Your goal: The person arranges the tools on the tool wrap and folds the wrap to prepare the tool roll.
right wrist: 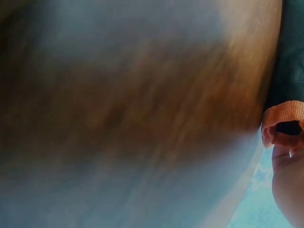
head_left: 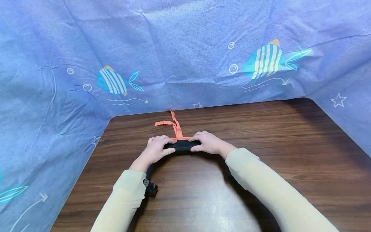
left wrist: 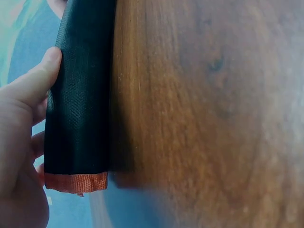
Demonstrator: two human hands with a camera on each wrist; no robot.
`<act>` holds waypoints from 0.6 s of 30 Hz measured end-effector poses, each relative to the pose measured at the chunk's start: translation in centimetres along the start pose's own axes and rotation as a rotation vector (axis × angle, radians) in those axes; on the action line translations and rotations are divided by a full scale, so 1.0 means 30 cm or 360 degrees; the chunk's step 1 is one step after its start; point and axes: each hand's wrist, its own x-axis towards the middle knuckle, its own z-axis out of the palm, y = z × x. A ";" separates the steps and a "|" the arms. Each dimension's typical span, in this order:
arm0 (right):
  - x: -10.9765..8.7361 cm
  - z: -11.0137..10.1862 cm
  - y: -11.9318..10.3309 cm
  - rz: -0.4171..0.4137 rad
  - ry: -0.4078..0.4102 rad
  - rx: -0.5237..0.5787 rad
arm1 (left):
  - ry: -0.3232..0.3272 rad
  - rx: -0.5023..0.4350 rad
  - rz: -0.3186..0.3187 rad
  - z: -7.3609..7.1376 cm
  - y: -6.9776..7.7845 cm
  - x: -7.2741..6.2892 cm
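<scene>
A long, flat-folded black fabric bundle (head_left: pixel 183 147) with orange edging lies across the table in front of me. Orange ties (head_left: pixel 178 129) trail from its far side. My left hand (head_left: pixel 155 149) grips the bundle's left end, thumb on the near face and fingers behind. At the other end, my right hand (head_left: pixel 209 143) holds it between thumb and fingers. In the left wrist view, the black fabric (left wrist: pixel 78 99) ends in an orange strip (left wrist: pixel 76 182). An orange loop (right wrist: pixel 285 112) shows at the right end, beside part of my right hand (right wrist: pixel 290 190).
The dark wood table (head_left: pixel 278 154) reaches to a blue fish-patterned cloth (head_left: pixel 185 58) hanging behind and along the sides. A small black camera (head_left: pixel 151 188) sits at my left wrist. Both sleeves (head_left: pixel 261 180) are pale.
</scene>
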 end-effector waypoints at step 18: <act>-0.051 0.037 -0.042 -0.0228 0.0415 -0.0296 | -0.0032 -0.0041 0.0019 0.006 -0.010 0.006</act>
